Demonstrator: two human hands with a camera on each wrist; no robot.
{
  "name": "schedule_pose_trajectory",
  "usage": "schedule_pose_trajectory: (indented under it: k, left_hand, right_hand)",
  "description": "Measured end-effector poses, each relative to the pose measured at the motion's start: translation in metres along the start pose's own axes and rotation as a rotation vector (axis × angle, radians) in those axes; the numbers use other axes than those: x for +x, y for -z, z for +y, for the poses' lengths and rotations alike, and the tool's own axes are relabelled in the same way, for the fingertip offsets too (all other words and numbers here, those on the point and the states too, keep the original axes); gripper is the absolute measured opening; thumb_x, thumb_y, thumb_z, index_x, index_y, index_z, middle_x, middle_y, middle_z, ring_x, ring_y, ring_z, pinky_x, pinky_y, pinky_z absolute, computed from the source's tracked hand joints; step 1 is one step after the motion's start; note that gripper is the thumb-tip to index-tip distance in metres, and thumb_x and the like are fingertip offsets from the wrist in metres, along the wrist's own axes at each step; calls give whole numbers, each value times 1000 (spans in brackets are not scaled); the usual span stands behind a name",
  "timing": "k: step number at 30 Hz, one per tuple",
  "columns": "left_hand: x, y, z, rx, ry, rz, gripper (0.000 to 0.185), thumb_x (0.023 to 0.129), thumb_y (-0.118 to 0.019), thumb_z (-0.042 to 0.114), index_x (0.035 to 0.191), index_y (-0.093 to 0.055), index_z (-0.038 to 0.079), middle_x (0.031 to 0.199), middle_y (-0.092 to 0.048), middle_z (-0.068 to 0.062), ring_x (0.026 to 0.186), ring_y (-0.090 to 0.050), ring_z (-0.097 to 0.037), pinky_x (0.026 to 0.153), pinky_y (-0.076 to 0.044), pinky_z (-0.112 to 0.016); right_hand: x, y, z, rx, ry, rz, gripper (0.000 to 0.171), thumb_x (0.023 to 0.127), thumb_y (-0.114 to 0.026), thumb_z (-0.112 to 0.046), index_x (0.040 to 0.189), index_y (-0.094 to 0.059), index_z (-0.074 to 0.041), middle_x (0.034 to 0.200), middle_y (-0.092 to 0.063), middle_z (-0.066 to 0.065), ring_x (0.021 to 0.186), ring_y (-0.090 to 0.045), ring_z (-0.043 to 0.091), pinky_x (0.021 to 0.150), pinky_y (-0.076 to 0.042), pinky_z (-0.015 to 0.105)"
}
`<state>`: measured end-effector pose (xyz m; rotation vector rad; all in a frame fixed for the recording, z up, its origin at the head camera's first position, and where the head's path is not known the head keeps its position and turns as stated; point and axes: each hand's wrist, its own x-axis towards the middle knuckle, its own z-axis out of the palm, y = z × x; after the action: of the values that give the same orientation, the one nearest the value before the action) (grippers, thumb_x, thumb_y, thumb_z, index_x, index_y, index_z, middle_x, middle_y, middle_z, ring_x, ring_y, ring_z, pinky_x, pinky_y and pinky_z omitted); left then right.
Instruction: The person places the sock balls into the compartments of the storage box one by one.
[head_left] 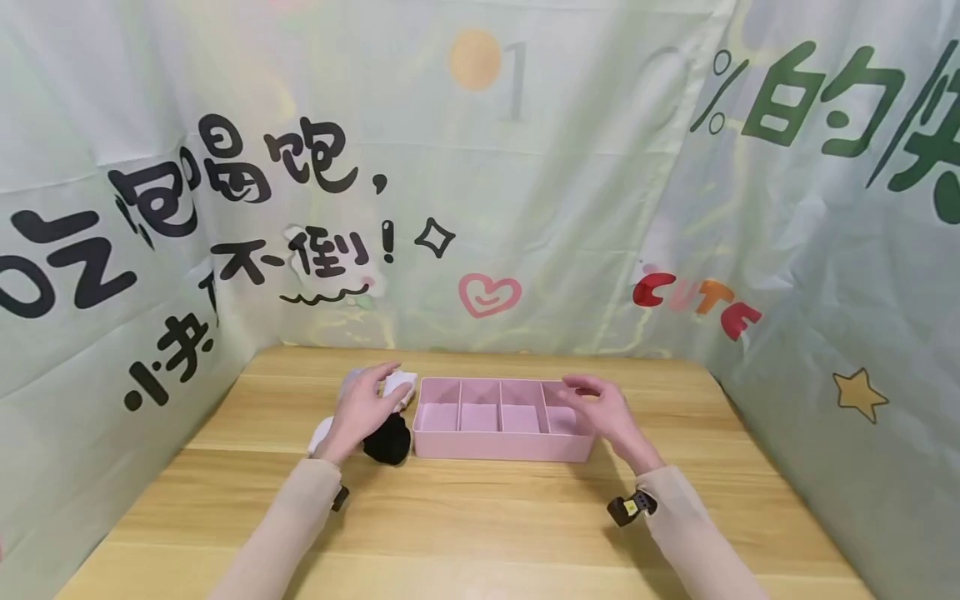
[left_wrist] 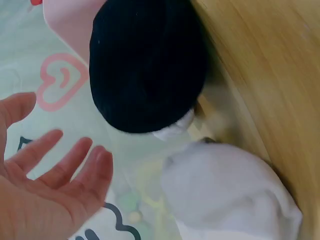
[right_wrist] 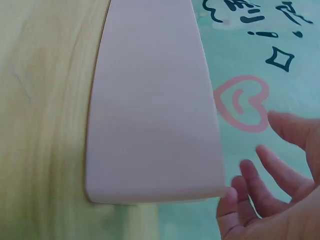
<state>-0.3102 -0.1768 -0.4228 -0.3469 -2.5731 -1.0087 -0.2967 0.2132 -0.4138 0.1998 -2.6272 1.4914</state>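
A pink box (head_left: 501, 446) with several compartments in a row stands on the wooden table; the compartments look bare inside. To its left lie soft balled-up cloth bundles that look like rolled socks: a black bundle (head_left: 387, 439), a white bundle (head_left: 400, 387) behind it, another white bundle (left_wrist: 230, 190) and a grey bundle (head_left: 351, 382), partly hidden by the hand. Over these bundles hovers my left hand (head_left: 367, 406), fingers spread and holding nothing. My right hand (head_left: 604, 410) is at the box's right end, its loosely bent fingers overlapping the last compartment; in the right wrist view a fingertip sits right at the box's corner.
The wooden table (head_left: 480, 525) reaches back to a printed cloth backdrop (head_left: 555, 208), which hangs behind it and along both sides. Each wrist carries a small black camera on a strap, with the right camera (head_left: 626, 508) showing plainly.
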Motion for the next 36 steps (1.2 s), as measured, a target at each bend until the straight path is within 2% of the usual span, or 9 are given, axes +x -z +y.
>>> schedule_pose_trajectory:
  k: [3,5,10,12,15,23,29,33,36]
  left_hand:
    - [-3,5,-8,-72,12,-38,48,93,-68,32,133,-60,6,131,-62,-17,121,-57,-35,98,-48,-51]
    - [-4,8,-13,-124,22,-59,47,92,-69,28,132,-60,4,130,-62,-19,121,-56,-36,96,-49,-52]
    - [-10,23,-31,-233,74,-84,47,89,-73,22,130,-61,2,130,-62,-22,121,-56,-38,98,-47,-54]
    - [-13,29,-41,-270,111,-105,51,87,-75,25,132,-60,5,132,-61,-22,122,-56,-39,98,-48,-53]
    - [-17,37,-53,-352,171,-154,57,86,-76,21,137,-55,6,137,-56,-24,122,-55,-41,97,-50,-50]
    - [-31,52,-77,-378,170,-234,59,85,-77,23,136,-55,1,141,-54,-21,129,-48,-43,106,-38,-58]
    - [-40,63,-86,-481,303,-240,61,86,-75,21,138,-52,-1,145,-47,-23,136,-39,-42,110,-33,-52]
    - [-42,63,-90,-530,355,-318,65,84,-77,17,140,-49,-1,148,-42,-25,130,-44,-36,106,-40,-45]
    - [-44,63,-92,-618,417,-399,69,82,-76,10,142,-46,-1,146,-42,-26,115,-54,-25,94,-50,-33]
  right_hand:
    - [0,2,5,162,-85,25,47,93,-68,-17,135,-56,1,133,-57,22,113,-53,26,85,-47,21]
    - [0,3,8,234,-129,18,50,93,-67,-13,138,-52,1,137,-54,24,116,-51,27,86,-46,19]
    - [-4,4,23,334,-189,-90,62,94,-65,-11,148,-37,1,150,-38,25,136,-40,37,106,-42,37]
    - [-7,5,31,374,-198,-140,65,94,-63,-9,150,-32,1,153,-35,27,138,-39,39,107,-42,41]
    - [-9,7,40,428,-208,-204,66,96,-59,-6,152,-26,3,154,-30,29,137,-40,41,104,-46,39]
    - [-9,11,47,418,-199,-277,77,92,-64,-5,156,-20,-4,162,-18,21,142,-30,45,102,-48,45]
    - [-5,13,49,440,-185,-293,74,95,-60,-3,156,-18,-6,163,-15,19,143,-28,44,101,-49,42]
    - [-8,17,52,439,-181,-317,78,94,-62,-3,157,-17,-5,163,-13,20,144,-24,45,100,-50,40]
    - [-12,20,54,428,-181,-334,82,92,-66,-5,157,-16,-6,163,-12,20,145,-22,45,100,-49,39]
